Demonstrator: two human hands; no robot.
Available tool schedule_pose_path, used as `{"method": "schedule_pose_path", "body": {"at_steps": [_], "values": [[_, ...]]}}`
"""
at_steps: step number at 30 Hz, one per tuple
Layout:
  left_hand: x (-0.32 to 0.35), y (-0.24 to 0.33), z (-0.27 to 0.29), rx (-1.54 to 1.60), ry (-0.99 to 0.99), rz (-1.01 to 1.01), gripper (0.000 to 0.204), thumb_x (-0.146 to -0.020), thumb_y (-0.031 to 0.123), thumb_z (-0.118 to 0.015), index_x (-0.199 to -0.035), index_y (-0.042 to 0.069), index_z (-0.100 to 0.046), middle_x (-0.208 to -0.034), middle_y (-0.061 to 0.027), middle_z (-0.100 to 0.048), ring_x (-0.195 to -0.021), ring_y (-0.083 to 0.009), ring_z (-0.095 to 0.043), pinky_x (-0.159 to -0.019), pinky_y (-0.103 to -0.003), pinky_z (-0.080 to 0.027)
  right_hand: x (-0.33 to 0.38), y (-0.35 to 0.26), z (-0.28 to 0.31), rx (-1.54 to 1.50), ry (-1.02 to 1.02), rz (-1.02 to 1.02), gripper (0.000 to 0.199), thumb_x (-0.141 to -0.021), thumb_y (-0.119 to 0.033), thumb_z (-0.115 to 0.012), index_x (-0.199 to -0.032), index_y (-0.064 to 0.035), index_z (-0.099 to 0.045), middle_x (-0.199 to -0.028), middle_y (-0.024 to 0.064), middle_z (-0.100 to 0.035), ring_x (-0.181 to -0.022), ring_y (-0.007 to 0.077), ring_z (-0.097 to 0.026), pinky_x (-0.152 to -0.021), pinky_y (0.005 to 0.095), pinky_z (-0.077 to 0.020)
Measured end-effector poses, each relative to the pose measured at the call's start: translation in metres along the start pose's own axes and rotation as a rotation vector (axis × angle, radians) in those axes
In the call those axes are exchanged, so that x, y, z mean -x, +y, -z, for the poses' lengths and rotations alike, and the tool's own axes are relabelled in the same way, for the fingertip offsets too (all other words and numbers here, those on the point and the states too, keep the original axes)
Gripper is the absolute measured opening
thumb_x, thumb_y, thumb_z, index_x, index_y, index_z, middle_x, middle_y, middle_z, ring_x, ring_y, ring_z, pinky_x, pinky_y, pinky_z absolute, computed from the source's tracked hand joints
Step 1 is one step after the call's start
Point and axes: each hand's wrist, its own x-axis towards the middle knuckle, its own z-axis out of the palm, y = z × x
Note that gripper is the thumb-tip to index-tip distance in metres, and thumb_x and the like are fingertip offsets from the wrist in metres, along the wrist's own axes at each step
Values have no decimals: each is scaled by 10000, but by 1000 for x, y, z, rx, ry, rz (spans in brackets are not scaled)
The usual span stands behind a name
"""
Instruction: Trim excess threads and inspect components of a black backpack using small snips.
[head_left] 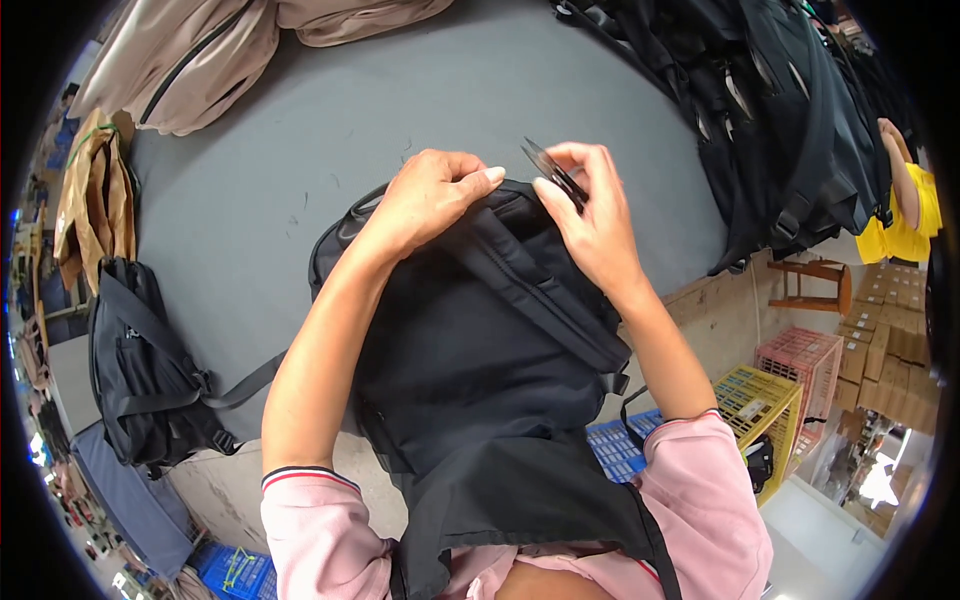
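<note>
A black backpack lies in front of me at the near edge of the grey table, its padded shoulder straps facing up. My left hand is closed in a pinch on the top edge of the backpack, thumb and forefinger together. Just to the right of it, my right hand holds a pair of thread snips, blades pointing up and away to the left. The snips are above the bag's top edge, apart from my left fingers. Any thread between the fingers is too small to make out.
Black bags are piled at the right, beige bags at the far left. Another black backpack hangs at the left edge. Beyond the table stand a yellow crate, a pink crate, a wooden stool and a person in yellow.
</note>
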Motion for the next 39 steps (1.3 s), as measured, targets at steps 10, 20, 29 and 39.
{"method": "schedule_pose_path", "body": {"at_steps": [10,20,29,39], "values": [[-2,-1,-5,299,-72,183,341,-879,292,-611,-616,80,-561,-587,91,-438,-550,-33,-331,-513,-236,-264,19,-26,17,412,-89,234,206,-756,-75,-687,-941,-62,-598,-834,62,-505,-627,235,-598,-546,335,-463],[2,2,-7,252,-24,166,363,-871,298,-612,-590,85,-525,-579,91,-398,-555,-35,-313,-513,-241,-252,14,-40,13,653,-80,345,227,-703,-86,-710,-897,-77,-593,-803,47,-488,-597,209,-577,-521,334,-439],[2,4,-5,230,-25,168,372,-868,295,-608,-582,71,-527,-554,86,-370,-543,-46,-290,-502,-259,-229,8,-43,16,760,-97,466,225,-685,-95,-716,-873,-85,-592,-780,29,-474,-583,187,-559,-507,311,-421],[0,1,-5,232,-23,162,361,-868,299,-614,-598,63,-567,-559,79,-413,-555,-46,-318,-522,-246,-261,14,-32,14,446,-94,227,156,-751,-67,-678,-889,-72,-608,-820,51,-526,-611,235,-593,-534,342,-457]]}}
